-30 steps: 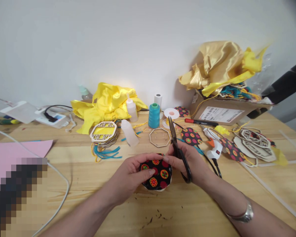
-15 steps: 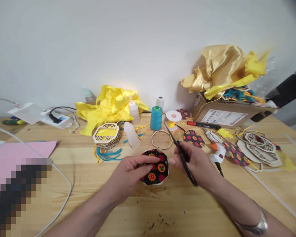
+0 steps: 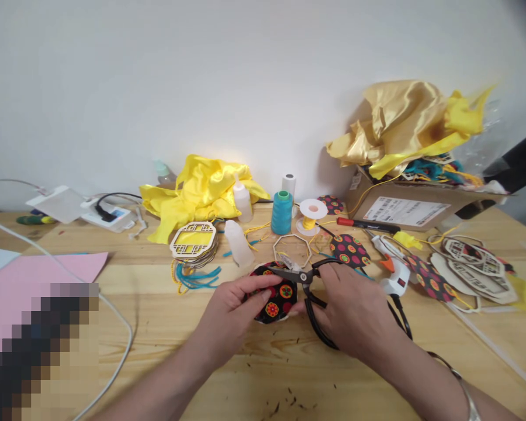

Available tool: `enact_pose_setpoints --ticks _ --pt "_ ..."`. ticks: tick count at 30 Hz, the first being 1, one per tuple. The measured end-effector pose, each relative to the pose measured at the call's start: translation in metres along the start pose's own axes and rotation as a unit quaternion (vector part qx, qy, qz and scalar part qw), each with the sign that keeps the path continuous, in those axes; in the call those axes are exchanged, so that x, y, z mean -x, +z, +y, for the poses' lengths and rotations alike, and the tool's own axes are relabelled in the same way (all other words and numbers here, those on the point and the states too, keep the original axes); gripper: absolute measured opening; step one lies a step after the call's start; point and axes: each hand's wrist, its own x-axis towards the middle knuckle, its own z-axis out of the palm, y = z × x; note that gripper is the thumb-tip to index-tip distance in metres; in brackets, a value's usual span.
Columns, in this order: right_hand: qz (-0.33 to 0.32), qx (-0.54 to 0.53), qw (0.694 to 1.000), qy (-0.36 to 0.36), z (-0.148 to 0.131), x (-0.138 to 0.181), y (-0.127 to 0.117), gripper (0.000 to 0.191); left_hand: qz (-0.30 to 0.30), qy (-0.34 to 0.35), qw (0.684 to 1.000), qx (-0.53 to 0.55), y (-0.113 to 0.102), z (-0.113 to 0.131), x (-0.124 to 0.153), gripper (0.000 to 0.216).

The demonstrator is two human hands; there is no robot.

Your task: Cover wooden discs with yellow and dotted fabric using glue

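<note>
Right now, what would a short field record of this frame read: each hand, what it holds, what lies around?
Left hand: grips the fabric disc, black with bright flowers.
Right hand: holds black scissors, blades pointing left over the disc's far edge.
Behind: teal thread spool, yellow cloth.
Right side: glue gun, cardboard box.
Surface: wooden table with dark snippets near the person.

Near edge: open table (image 3: 228, 380), thread scraps (image 3: 284, 403) only.
Far side: glue bottle (image 3: 239, 244), octagonal frame (image 3: 291, 250), teal spool (image 3: 281, 213), crowded.
Right of right hand (image 3: 355, 310): glue gun (image 3: 394, 272), just beside.
Left: white cable (image 3: 130, 336), pink sheet (image 3: 48, 272).
</note>
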Motion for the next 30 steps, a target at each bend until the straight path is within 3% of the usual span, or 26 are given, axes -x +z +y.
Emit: enact_pose_setpoints --ticks 17,30 --pt "0.014 0.021 1.000 -0.004 0.0037 -0.0005 0.0029 0.029 0.021 -0.028 0.999 0.015 -0.0012 0.0008 -0.0009 0.015" --pt "0.019 0.035 0.999 -0.013 0.0038 -0.0017 0.0016 0.027 0.003 -0.027 0.999 0.041 -0.0023 -0.0022 0.0001 0.016"
